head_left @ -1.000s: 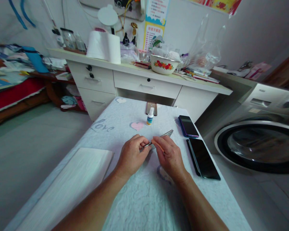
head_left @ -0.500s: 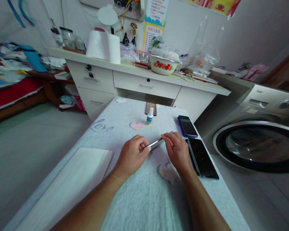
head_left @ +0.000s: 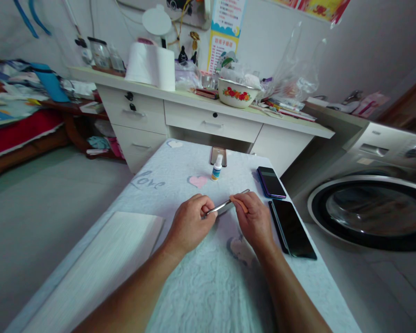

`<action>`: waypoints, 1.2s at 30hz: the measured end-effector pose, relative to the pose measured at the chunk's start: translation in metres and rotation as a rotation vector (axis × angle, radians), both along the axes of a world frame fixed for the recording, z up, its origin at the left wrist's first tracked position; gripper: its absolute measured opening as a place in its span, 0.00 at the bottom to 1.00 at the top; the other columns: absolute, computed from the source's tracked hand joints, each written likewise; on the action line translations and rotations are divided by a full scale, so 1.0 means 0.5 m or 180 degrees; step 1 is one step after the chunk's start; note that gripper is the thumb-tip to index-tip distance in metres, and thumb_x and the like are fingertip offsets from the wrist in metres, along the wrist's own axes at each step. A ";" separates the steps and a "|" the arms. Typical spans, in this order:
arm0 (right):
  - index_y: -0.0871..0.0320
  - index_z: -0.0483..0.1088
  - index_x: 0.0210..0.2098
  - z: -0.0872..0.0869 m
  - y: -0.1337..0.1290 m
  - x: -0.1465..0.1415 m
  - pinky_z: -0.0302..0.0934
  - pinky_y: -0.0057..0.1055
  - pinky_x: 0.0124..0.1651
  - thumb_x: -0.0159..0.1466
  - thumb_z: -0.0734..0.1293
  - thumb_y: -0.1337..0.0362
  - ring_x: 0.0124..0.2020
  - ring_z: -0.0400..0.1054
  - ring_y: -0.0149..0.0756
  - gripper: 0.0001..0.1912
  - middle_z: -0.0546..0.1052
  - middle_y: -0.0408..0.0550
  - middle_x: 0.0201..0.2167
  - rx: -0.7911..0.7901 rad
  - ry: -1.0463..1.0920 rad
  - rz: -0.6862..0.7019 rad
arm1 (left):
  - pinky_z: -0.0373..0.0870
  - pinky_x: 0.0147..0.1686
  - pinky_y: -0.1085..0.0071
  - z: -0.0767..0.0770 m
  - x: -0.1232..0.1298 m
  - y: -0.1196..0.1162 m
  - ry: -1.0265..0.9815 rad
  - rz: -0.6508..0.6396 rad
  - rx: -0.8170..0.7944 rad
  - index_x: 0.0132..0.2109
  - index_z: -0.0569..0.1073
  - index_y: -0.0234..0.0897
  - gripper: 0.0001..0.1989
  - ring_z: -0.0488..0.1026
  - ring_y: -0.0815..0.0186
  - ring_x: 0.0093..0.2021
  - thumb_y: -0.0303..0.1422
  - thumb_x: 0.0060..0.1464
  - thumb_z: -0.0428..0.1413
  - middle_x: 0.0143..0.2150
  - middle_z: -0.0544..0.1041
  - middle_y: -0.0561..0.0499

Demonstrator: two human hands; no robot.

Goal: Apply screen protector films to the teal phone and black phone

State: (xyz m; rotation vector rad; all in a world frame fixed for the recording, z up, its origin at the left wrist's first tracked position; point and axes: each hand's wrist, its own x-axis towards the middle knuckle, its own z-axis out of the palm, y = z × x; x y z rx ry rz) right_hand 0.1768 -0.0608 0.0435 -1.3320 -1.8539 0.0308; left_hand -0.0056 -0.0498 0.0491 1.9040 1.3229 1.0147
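Note:
My left hand is closed on the near end of a thin phone, seen nearly edge-on with a shiny silver rim. At its far end, my right hand pinches a small peach-coloured piece, perhaps a cloth, against the rim. The fingers partly hide this piece. Beyond the hands stands a small white spray bottle with a blue and yellow label. Behind it lies a brownish phone case. To the right of my right hand are a dark phone and a larger black tablet-like device.
A pale board lies along the left of the cloth-covered table. Past the far end, a white desk carries a flowered bowl and paper rolls. A washing machine stands on the right.
My right hand and the peach-coloured piece have shifted slightly left along the phone's rim, showing more of its far end. My left hand keeps its hold.

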 end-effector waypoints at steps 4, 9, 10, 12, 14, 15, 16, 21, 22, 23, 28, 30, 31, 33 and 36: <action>0.56 0.72 0.42 -0.002 -0.010 -0.021 0.63 0.30 0.41 0.67 0.60 0.69 0.36 0.68 0.35 0.09 0.73 0.48 0.35 -0.0116 -0.0020 0.0206 | 0.61 0.31 0.74 -0.002 0.001 0.002 0.0058 0.0028 0.0060 0.28 0.70 0.37 0.03 0.67 0.71 0.29 0.26 0.48 0.55 0.27 0.69 0.56; 0.56 0.72 0.43 -0.001 -0.019 -0.036 0.63 0.30 0.41 0.68 0.60 0.69 0.37 0.68 0.35 0.10 0.73 0.48 0.34 -0.0117 -0.0111 0.0400 | 0.61 0.31 0.74 -0.007 0.001 0.004 0.0113 0.0025 0.0152 0.28 0.70 0.37 0.04 0.67 0.72 0.29 0.26 0.49 0.55 0.27 0.69 0.56; 0.56 0.72 0.43 -0.001 -0.020 -0.037 0.63 0.30 0.41 0.68 0.60 0.69 0.37 0.68 0.35 0.10 0.73 0.48 0.34 -0.0103 -0.0125 0.0409 | 0.61 0.31 0.74 -0.008 0.001 0.004 0.0115 0.0021 0.0172 0.28 0.70 0.37 0.04 0.67 0.71 0.29 0.26 0.49 0.55 0.27 0.69 0.56; 0.56 0.72 0.43 -0.001 -0.019 -0.036 0.63 0.30 0.41 0.68 0.60 0.69 0.37 0.68 0.35 0.10 0.73 0.48 0.35 -0.0076 -0.0137 0.0419 | 0.62 0.31 0.74 -0.009 0.000 0.004 0.0117 0.0001 0.0205 0.28 0.70 0.37 0.04 0.67 0.71 0.29 0.27 0.50 0.55 0.27 0.69 0.56; 0.56 0.72 0.43 -0.001 -0.016 -0.031 0.63 0.30 0.40 0.67 0.60 0.69 0.37 0.69 0.35 0.10 0.73 0.48 0.34 -0.0050 -0.0145 0.0404 | 0.62 0.31 0.74 -0.008 0.000 0.004 0.0110 -0.0031 0.0201 0.29 0.70 0.37 0.03 0.67 0.71 0.30 0.27 0.50 0.55 0.28 0.70 0.56; 0.56 0.72 0.42 -0.001 -0.015 -0.028 0.63 0.30 0.40 0.67 0.60 0.69 0.37 0.69 0.35 0.10 0.74 0.48 0.34 -0.0037 -0.0147 0.0371 | 0.62 0.31 0.74 -0.007 0.000 0.004 0.0102 -0.0049 0.0178 0.29 0.70 0.37 0.03 0.67 0.71 0.30 0.27 0.50 0.55 0.28 0.70 0.55; 0.56 0.72 0.42 -0.001 -0.013 -0.024 0.63 0.30 0.40 0.67 0.60 0.69 0.36 0.69 0.35 0.10 0.74 0.48 0.34 -0.0022 -0.0145 0.0322 | 0.62 0.31 0.74 -0.006 0.000 0.003 0.0087 -0.0061 0.0147 0.29 0.70 0.37 0.03 0.67 0.71 0.30 0.27 0.50 0.55 0.28 0.70 0.55; 0.56 0.73 0.41 0.000 -0.001 0.001 0.63 0.30 0.40 0.68 0.60 0.68 0.35 0.69 0.35 0.10 0.74 0.48 0.34 0.0047 -0.0095 0.0035 | 0.63 0.31 0.74 0.000 -0.001 0.001 0.0015 -0.0105 0.0092 0.29 0.71 0.37 0.03 0.68 0.71 0.30 0.26 0.49 0.55 0.28 0.71 0.55; 0.56 0.73 0.41 0.000 0.001 0.006 0.63 0.30 0.40 0.68 0.60 0.67 0.35 0.69 0.35 0.10 0.74 0.48 0.34 0.0064 -0.0087 -0.0018 | 0.63 0.31 0.74 0.001 -0.002 0.001 0.0017 -0.0115 0.0094 0.29 0.71 0.37 0.03 0.68 0.71 0.30 0.26 0.49 0.55 0.28 0.71 0.55; 0.56 0.73 0.40 0.001 0.003 0.011 0.63 0.30 0.40 0.68 0.60 0.67 0.35 0.69 0.35 0.10 0.74 0.48 0.33 0.0076 -0.0080 -0.0069 | 0.63 0.31 0.74 0.002 -0.002 0.000 0.0025 -0.0124 0.0096 0.29 0.71 0.37 0.03 0.68 0.71 0.30 0.26 0.49 0.55 0.28 0.71 0.55; 0.56 0.74 0.39 0.001 0.012 0.031 0.62 0.31 0.41 0.67 0.61 0.66 0.35 0.70 0.35 0.09 0.74 0.47 0.33 0.0115 -0.0088 -0.0324 | 0.62 0.30 0.74 0.009 -0.005 -0.003 0.0076 -0.0114 0.0042 0.28 0.71 0.37 0.02 0.68 0.71 0.29 0.26 0.48 0.56 0.28 0.71 0.55; 0.57 0.74 0.38 0.001 0.015 0.037 0.62 0.31 0.41 0.67 0.61 0.66 0.35 0.70 0.35 0.09 0.74 0.47 0.33 0.0116 -0.0110 -0.0439 | 0.62 0.30 0.74 0.012 -0.006 -0.004 0.0087 -0.0113 0.0035 0.28 0.71 0.37 0.03 0.67 0.71 0.28 0.26 0.47 0.56 0.28 0.71 0.55; 0.57 0.74 0.38 0.001 0.016 0.039 0.62 0.32 0.41 0.67 0.61 0.65 0.35 0.70 0.35 0.09 0.74 0.47 0.33 0.0113 -0.0117 -0.0477 | 0.62 0.30 0.74 0.013 -0.006 -0.005 0.0093 -0.0117 0.0034 0.28 0.71 0.37 0.03 0.67 0.71 0.28 0.25 0.47 0.55 0.27 0.71 0.55; 0.57 0.74 0.38 0.001 0.018 0.043 0.62 0.32 0.40 0.67 0.61 0.65 0.35 0.70 0.35 0.10 0.74 0.47 0.33 0.0112 -0.0107 -0.0506 | 0.62 0.30 0.74 0.013 -0.007 -0.005 0.0096 -0.0132 0.0037 0.27 0.71 0.37 0.04 0.67 0.71 0.28 0.25 0.47 0.55 0.27 0.70 0.55; 0.57 0.74 0.38 0.000 0.019 0.045 0.62 0.31 0.40 0.67 0.61 0.65 0.35 0.70 0.35 0.10 0.74 0.47 0.33 0.0122 -0.0086 -0.0507 | 0.62 0.30 0.74 0.014 -0.009 -0.005 0.0108 -0.0146 0.0036 0.27 0.70 0.37 0.04 0.67 0.71 0.28 0.25 0.47 0.55 0.27 0.70 0.55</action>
